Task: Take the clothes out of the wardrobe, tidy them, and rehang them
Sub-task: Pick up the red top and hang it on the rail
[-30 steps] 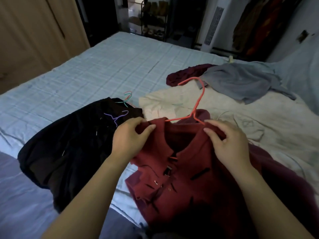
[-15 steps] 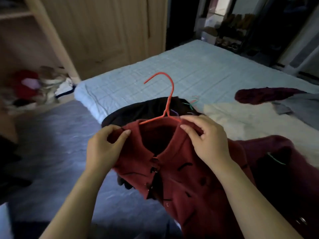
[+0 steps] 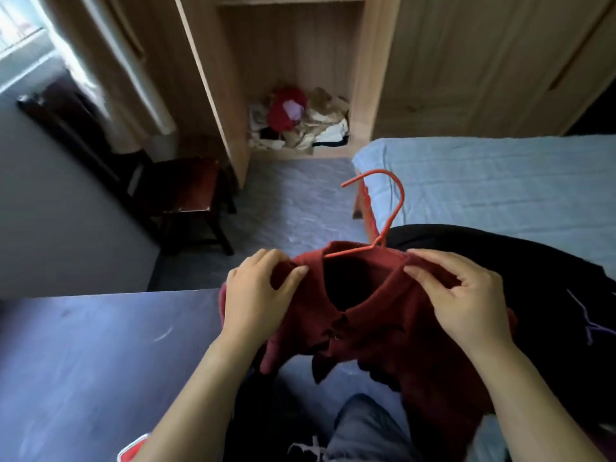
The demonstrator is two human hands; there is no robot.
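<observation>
Both hands are up in front of the body, off any surface, beyond the far right corner of the dark desk (image 3: 83, 361). The dark red collared shirt (image 3: 383, 321) is held in the air between them, with its lower part drooping toward the person's lap. The left hand (image 3: 256, 295) pinches the shirt's left shoulder by the collar, thumb on the front and fingers curled behind. The right hand (image 3: 466, 305) pinches the right side of the collar in the same way, thumb on top. An orange-red wire hanger (image 3: 380, 244) sits inside the neck opening. Its bar shows along the back of the collar and its hook stands above. A black garment (image 3: 550, 271) lies on the near edge of the bed (image 3: 500, 181), behind the right hand. The wooden wardrobe (image 3: 293, 61) stands open ahead, and a heap of mixed clothes (image 3: 300, 118) lies on its bottom shelf. A dark wooden stool (image 3: 190, 191) stands on the floor left of the wardrobe. The view is slightly blurred.
</observation>
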